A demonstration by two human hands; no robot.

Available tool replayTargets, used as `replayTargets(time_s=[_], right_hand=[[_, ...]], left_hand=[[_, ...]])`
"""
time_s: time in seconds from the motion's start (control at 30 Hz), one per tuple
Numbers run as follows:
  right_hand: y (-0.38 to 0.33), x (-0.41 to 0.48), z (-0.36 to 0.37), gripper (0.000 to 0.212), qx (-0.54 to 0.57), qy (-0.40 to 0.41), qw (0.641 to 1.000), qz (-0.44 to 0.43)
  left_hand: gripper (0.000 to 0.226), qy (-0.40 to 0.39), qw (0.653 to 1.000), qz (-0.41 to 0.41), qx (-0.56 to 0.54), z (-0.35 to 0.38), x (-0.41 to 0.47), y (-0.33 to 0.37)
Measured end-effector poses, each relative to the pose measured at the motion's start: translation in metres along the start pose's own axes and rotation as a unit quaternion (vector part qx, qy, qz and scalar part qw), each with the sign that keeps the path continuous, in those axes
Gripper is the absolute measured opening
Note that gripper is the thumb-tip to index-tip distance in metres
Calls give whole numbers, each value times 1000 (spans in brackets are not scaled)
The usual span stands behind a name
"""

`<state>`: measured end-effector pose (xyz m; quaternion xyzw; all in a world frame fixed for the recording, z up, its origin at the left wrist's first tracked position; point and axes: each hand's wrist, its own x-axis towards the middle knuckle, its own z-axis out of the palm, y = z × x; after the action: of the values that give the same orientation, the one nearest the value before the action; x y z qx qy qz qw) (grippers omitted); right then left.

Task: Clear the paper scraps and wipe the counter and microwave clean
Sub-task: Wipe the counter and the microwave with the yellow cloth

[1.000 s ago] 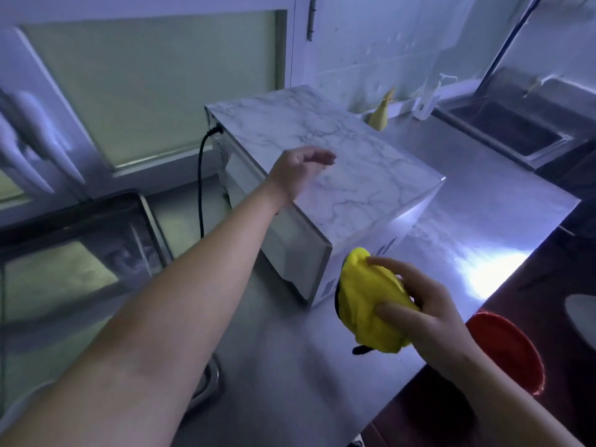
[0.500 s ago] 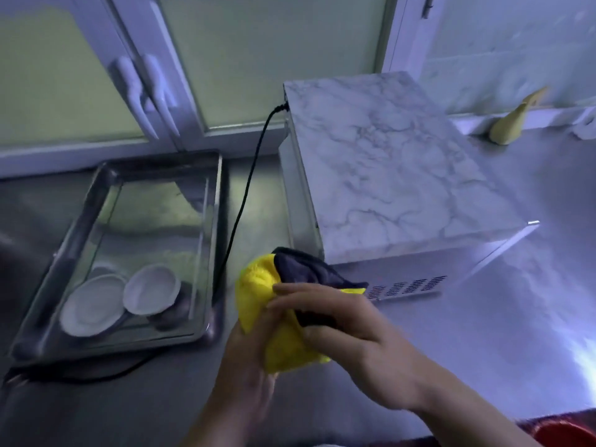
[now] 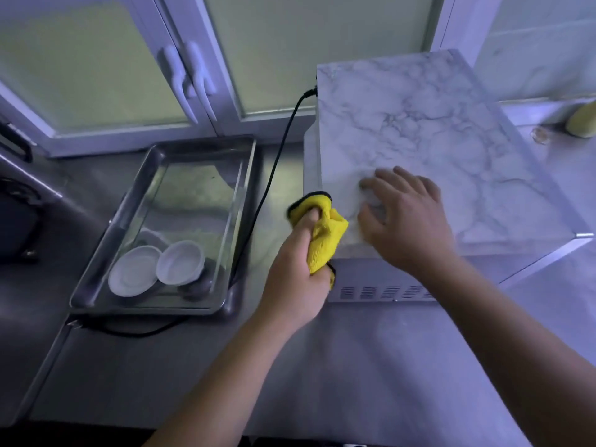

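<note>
The microwave (image 3: 435, 124) has a marble-patterned top and stands on the steel counter (image 3: 338, 366) at the right. My left hand (image 3: 300, 272) is closed on a bunched yellow cloth (image 3: 325, 233) at the microwave's near left corner. My right hand (image 3: 406, 217) rests on the microwave's top, palm down, fingers spread and slightly curled; nothing shows in its grip. No paper scraps are visible.
A steel tray (image 3: 151, 279) with two white bowls (image 3: 158, 269) lies left of the microwave. The black power cord (image 3: 274, 169) runs down between them. White cabinet doors (image 3: 193, 69) stand behind. A yellowish object (image 3: 582, 122) sits at the far right.
The cloth has passed from both hands into my left hand alone. My right hand has let go of it and landed on the microwave's top. The view has tilted further down.
</note>
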<state>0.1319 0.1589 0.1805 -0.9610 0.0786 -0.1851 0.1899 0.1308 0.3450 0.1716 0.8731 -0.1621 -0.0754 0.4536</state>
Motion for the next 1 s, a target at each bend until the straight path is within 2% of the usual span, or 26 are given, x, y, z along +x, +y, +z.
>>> replayTargets(time_s=[0.13, 0.43, 0.67, 0.87, 1.0], right_hand=[[-2, 1, 5, 33, -27, 29, 999, -1], [1, 0, 8, 28, -44, 35, 998, -2], [3, 0, 8, 30, -31, 39, 999, -3], [7, -4, 8, 19, -7, 67, 998, 2], [7, -30, 12, 27, -35, 106, 994, -4]], left_hand=[[82, 42, 987, 107, 112, 6, -7, -1], [84, 66, 985, 89, 134, 14, -31, 3], [81, 19, 989, 58, 136, 2, -9, 9], [83, -17, 984, 95, 148, -3, -29, 4], [80, -36, 973, 129, 188, -7, -39, -2]])
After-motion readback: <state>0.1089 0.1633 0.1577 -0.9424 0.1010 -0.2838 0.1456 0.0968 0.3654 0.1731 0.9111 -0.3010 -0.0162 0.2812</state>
